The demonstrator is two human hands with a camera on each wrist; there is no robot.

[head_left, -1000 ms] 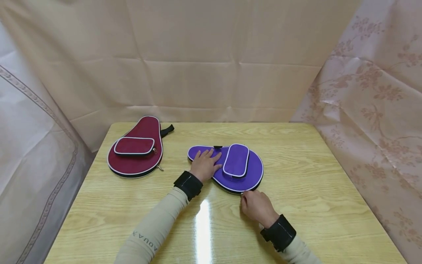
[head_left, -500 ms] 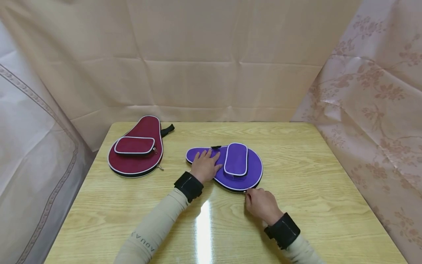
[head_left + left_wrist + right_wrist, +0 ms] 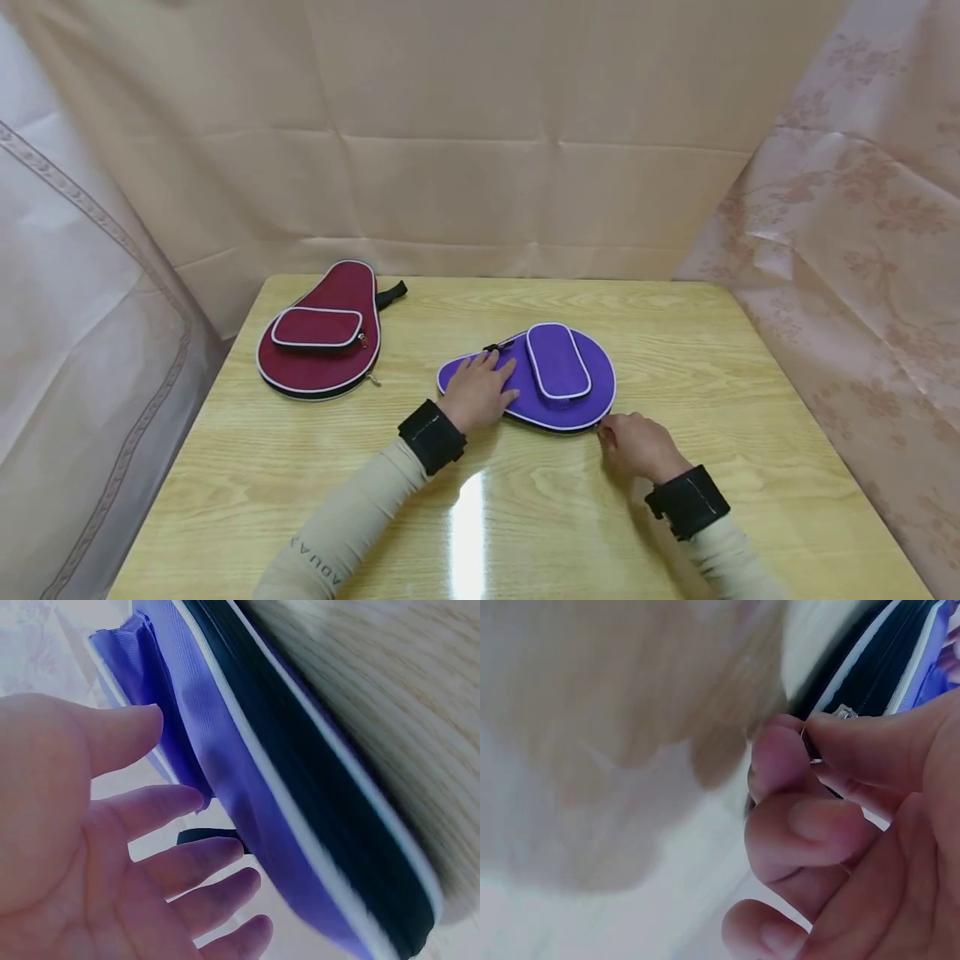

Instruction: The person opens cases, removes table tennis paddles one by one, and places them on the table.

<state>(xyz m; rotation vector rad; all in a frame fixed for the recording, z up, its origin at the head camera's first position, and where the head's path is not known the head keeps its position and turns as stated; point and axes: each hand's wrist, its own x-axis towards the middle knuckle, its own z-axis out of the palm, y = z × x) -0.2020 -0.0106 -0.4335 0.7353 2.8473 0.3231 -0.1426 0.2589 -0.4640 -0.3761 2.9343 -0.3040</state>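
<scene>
A purple table tennis paddle case [image 3: 600, 371] with white piping and a raised pocket lies flat on the table, its narrow end to the left. My left hand [image 3: 477, 393] rests on that narrow part with fingers spread; in the left wrist view the fingers [image 3: 214, 859] lie against the purple fabric beside the black zipper band [image 3: 300, 780]. At the round end's near right edge, my right hand [image 3: 643, 446] pinches the zipper pull [image 3: 814, 756] between thumb and forefinger. The metal slider [image 3: 845, 712] shows just past the thumb. The pull is mostly hidden by the fingers.
A dark red paddle case [image 3: 318, 367] with a pocket and black strap [image 3: 392, 294] lies at the table's back left. The wooden table [image 3: 405, 517] meets a beige cloth [image 3: 450, 192] behind. Patterned cloths hang at both sides.
My right hand has moved right along the near edge of the purple case with the zipper pull. The case has turned slightly under my left hand, and the head view has shifted a little.
</scene>
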